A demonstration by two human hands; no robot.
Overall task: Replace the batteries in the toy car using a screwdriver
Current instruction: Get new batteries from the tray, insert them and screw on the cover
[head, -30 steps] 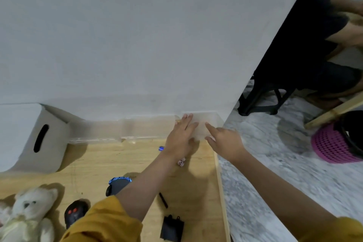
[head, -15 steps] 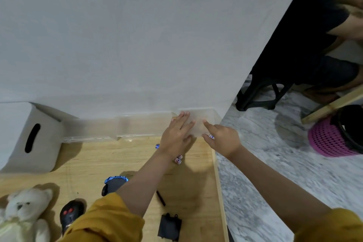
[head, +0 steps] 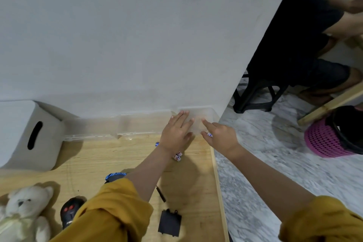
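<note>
Your left hand lies flat, fingers straight, on a clear box at the far right corner of the table, against the wall. Your right hand reaches to the same box, forefinger out, and a small battery shows at its thumb side; it looks pinched there, though the fingers hide most of it.

More batteries lie loose on the wood just under your left wrist, and one with a blue end sits just left of that hand.

The toy car is nearer you, mostly hidden behind your left sleeve; only its blue edge shows. A black cover lies close to the table's near edge, and a thin dark tool (probably the screwdriver) rests between it and the car.

The batteries are likely smooth, hard and small, so they should roll and slip easily; pinch one across its middle, not by the ends. The box seems light and thin-walled, so it may slide under a push; steady it with the flat hand.

A white teddy lies at the near left.
</note>
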